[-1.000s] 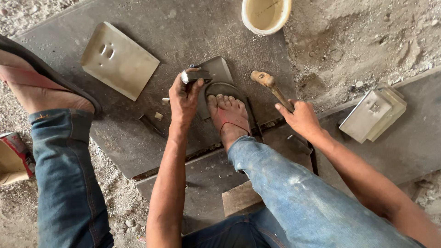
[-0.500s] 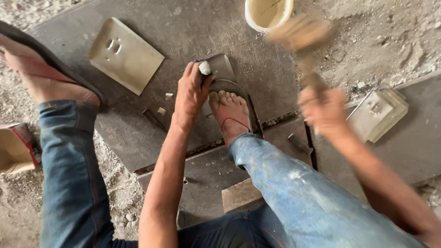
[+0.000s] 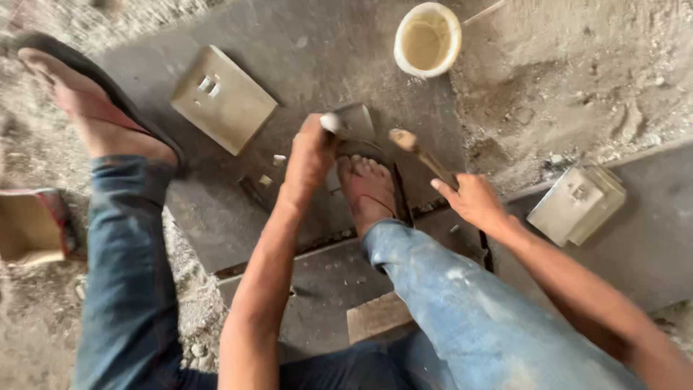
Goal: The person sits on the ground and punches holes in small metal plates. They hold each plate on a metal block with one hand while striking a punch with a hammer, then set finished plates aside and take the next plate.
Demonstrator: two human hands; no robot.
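My left hand (image 3: 309, 155) is closed around a short metal chisel (image 3: 330, 123), its pale top end showing above my fist. The chisel stands against a small grey plate (image 3: 357, 119) lying on the dark slab (image 3: 303, 65). My right foot in a sandal (image 3: 368, 184) rests on that plate. My right hand (image 3: 473, 202) grips the wooden handle of a hammer (image 3: 419, 155), whose head sits low, just right of the chisel top and my toes.
A beige switch plate (image 3: 224, 97) lies on the slab to the left. A white cup (image 3: 427, 40) stands at the top. A stack of plates (image 3: 577, 202) sits at the right. My left foot (image 3: 94, 108) and a cardboard box (image 3: 29, 227) are at the left, on sandy ground.
The hammer was raised high half a second ago and has come down beside the chisel top. My left hand has stayed on the chisel.
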